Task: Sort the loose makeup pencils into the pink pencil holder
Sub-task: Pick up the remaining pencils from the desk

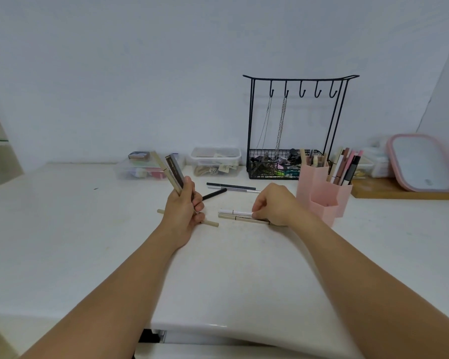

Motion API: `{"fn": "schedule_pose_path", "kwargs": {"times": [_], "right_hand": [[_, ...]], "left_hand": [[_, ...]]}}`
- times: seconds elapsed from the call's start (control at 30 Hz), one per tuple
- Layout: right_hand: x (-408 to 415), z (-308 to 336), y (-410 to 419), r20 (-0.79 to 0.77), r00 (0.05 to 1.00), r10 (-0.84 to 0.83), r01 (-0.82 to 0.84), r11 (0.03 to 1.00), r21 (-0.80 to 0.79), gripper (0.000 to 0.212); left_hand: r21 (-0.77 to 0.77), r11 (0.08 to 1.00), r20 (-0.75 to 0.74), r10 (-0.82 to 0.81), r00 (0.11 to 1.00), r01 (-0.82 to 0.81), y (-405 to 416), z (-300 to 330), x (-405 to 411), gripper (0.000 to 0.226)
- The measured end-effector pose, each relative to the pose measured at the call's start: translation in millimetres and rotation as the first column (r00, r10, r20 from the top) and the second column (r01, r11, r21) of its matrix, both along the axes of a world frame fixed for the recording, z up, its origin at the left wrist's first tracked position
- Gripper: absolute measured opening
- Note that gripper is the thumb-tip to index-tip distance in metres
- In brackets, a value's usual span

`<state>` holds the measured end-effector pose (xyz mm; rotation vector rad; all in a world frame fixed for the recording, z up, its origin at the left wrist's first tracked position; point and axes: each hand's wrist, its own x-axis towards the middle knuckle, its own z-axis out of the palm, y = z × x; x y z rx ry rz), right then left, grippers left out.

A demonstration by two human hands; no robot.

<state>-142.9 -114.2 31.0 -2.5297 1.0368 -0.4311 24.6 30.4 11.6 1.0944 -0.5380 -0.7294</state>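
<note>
My left hand (184,208) grips a bundle of makeup pencils (172,170), beige and dark brown, pointing up and to the left. My right hand (272,203) pinches the right end of a white pencil (234,211) lying on the white table (88,229). A beige pencil (240,218) lies right beside it. Another beige pencil (210,223) lies partly under my left hand. A black pencil (214,194) and two more, black (230,186) and silver (237,189), lie farther back. The pink pencil holder (322,195) stands right of my right hand with several pencils in its rear compartments.
A black wire jewellery stand (293,125) with hanging chains and a filled basket stands behind the holder. Two clear plastic boxes (215,161) sit along the wall. A pink-framed mirror (420,164) leans on a wooden board at the far right.
</note>
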Motion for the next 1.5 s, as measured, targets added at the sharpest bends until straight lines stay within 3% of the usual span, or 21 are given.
{"fn": "schedule_pose_path", "kwargs": {"times": [0.13, 0.27, 0.4, 0.6, 0.7, 0.83, 0.93, 1.0, 1.13, 1.2, 1.27, 1.33, 1.4, 1.5], "right_hand": [[1.8, -1.9, -3.8, 0.062, 0.998, -0.008, 0.010, 1.000, -0.030, 0.003], [5.5, 9.9, 7.9, 0.378, 0.925, 0.036, -0.105, 0.981, 0.162, 0.006], [14.8, 18.1, 35.8, 0.606, 0.796, 0.019, -0.303, 0.878, 0.370, 0.011], [23.6, 17.5, 62.6, 0.704, 0.708, -0.054, -0.441, 0.745, 0.501, 0.005], [26.6, 13.1, 75.2, 0.684, 0.729, -0.005, -0.498, 0.682, 0.536, 0.008], [36.2, 2.2, 82.9, 0.665, 0.743, 0.081, -0.505, 0.720, 0.476, 0.015], [39.9, -0.9, 84.3, 0.676, 0.733, 0.080, -0.499, 0.738, 0.454, 0.032], [40.4, -3.1, 83.1, 0.678, 0.735, 0.024, -0.472, 0.736, 0.485, 0.023], [38.1, -5.1, 81.5, 0.663, 0.748, -0.020, -0.442, 0.730, 0.521, 0.015], [36.7, -1.0, 74.1, 0.644, 0.765, -0.022, -0.392, 0.777, 0.493, 0.008], [34.5, 2.7, 58.2, 0.617, 0.786, -0.044, -0.245, 0.894, 0.375, 0.003], [29.3, 1.9, 33.4, 0.552, 0.833, -0.035, -0.059, 0.986, 0.153, 0.003], [23.5, -1.6, 9.6, 0.406, 0.913, -0.047, 0.066, 0.997, -0.033, 0.015], [20.4, -7.7, -18.2, 0.181, 0.981, -0.075, 0.097, 0.989, -0.115, 0.042]], "left_hand": [[0.043, 0.999, 0.037, 0.014, 0.999, -0.016, 0.4, -1.4, -0.2, 0.044], [0.071, 0.997, 0.050, -0.002, 0.999, -0.002, 1.7, 1.2, -2.3, 0.050], [0.086, 0.995, 0.081, -0.054, 0.995, 0.047, 4.1, 3.9, -4.4, 0.051], [0.082, 0.989, 0.073, -0.125, 0.989, 0.119, 3.3, 3.3, -3.3, 0.042], [0.069, 0.987, 0.090, -0.150, 0.984, 0.144, 3.4, 4.5, -4.2, 0.048], [0.053, 0.985, 0.166, -0.169, 0.972, 0.163, 3.7, 1.4, -6.4, 0.049], [0.016, 0.990, 0.145, -0.141, 0.979, 0.141, 1.9, -0.4, -7.5, 0.028], [0.041, 0.993, 0.131, -0.111, 0.985, 0.107, -0.6, -0.3, -8.4, 0.020], [0.120, 0.993, 0.167, -0.042, 0.985, 0.022, -0.7, 0.4, -8.6, 0.041], [0.099, 0.995, 0.190, -0.036, 0.981, 0.017, 0.5, 1.4, -8.6, 0.053], [0.072, 0.997, 0.179, -0.033, 0.983, 0.020, 1.0, 2.7, -8.8, 0.054], [0.057, 0.998, 0.149, -0.003, 0.989, -0.006, 0.0, 3.0, -8.9, 0.046], [0.064, 0.996, 0.138, 0.049, 0.989, -0.058, -0.2, 2.1, -6.9, 0.038], [0.041, 0.993, 0.121, 0.101, 0.988, -0.107, 0.6, 0.1, -1.4, 0.023]]}}
